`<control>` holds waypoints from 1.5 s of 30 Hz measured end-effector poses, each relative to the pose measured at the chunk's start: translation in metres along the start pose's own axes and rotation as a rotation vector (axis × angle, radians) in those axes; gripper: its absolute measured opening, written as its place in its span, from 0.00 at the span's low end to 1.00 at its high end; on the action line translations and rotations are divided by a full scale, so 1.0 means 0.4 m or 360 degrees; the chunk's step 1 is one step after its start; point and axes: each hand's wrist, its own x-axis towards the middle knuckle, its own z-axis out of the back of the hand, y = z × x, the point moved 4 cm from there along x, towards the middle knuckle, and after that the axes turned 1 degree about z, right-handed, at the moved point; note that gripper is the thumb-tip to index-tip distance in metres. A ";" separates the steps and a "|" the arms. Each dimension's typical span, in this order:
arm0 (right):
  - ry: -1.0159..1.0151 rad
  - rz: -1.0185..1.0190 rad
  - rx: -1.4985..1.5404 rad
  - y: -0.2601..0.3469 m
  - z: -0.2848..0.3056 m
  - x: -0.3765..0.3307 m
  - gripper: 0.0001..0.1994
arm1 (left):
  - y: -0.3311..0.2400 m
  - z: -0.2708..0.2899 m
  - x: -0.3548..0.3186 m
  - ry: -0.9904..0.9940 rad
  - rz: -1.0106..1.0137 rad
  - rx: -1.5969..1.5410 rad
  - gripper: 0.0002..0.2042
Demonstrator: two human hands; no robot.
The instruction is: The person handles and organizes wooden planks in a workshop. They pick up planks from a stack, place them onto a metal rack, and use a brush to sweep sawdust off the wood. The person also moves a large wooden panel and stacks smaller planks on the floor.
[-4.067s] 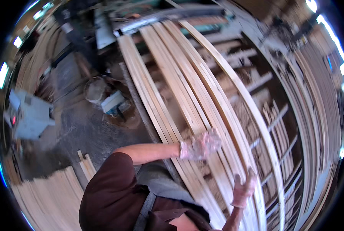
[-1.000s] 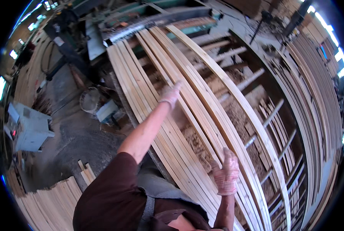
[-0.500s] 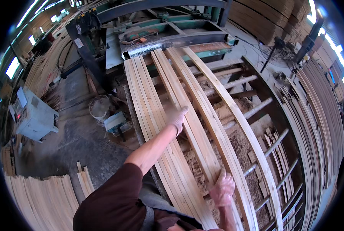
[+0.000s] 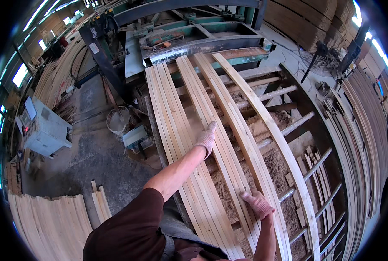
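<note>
Long pale wooden boards lie lengthwise on a roller frame in separate rows. My left hand (image 4: 206,138), in a light work glove, reaches across the leftmost row (image 4: 176,143) and grips the second row of boards (image 4: 224,156) at mid-length; some of its fingers are hidden at the board edge. Closer to me, my gloved right hand (image 4: 260,204) is closed at the right edge of that same row, its thumb side over the top. Just right of it runs the third row (image 4: 242,135), and farther right a single bowed-looking board (image 4: 274,130).
Metal rollers (image 4: 298,124) cross the frame above sawdust (image 4: 228,204). A green and dark machine (image 4: 207,48) stands at the far end. To the left are a bucket (image 4: 117,122), a grey control cabinet (image 4: 46,126) and stacked boards (image 4: 50,217); more timber (image 4: 368,143) lines the right.
The view has shifted a little, so the scene sits farther right. My right hand has moved slightly away from me along the boards and turned; my left hand stays on the same row.
</note>
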 end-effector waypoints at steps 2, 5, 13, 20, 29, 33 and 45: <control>-0.0044 -0.0038 -0.0014 -0.048 -0.010 0.015 0.41 | -0.029 -0.017 -0.041 0.0053 0.0087 -0.0088 0.46; -0.0140 -0.0076 -0.0008 -0.101 -0.035 -0.012 0.42 | -0.049 -0.011 -0.070 0.0081 0.0204 -0.0311 0.35; 0.0305 0.0003 0.0660 -0.072 -0.031 0.004 0.49 | -0.070 -0.003 -0.094 0.0111 0.0126 -0.0370 0.32; 0.0279 0.0004 0.0631 -0.095 -0.046 0.013 0.53 | -0.048 0.011 -0.049 -0.0030 0.0202 -0.0532 0.35; 0.0250 -0.0157 0.0680 -0.142 -0.053 -0.029 0.49 | -0.036 0.022 -0.063 -0.0234 0.0146 -0.0346 0.37; 0.0233 -0.0173 0.0553 -0.097 -0.012 -0.051 0.47 | -0.061 0.000 -0.081 0.0195 0.0324 -0.0962 0.37; 0.0114 0.0023 0.0107 -0.144 -0.037 0.004 0.40 | -0.100 0.006 -0.126 0.0239 0.0034 -0.0622 0.39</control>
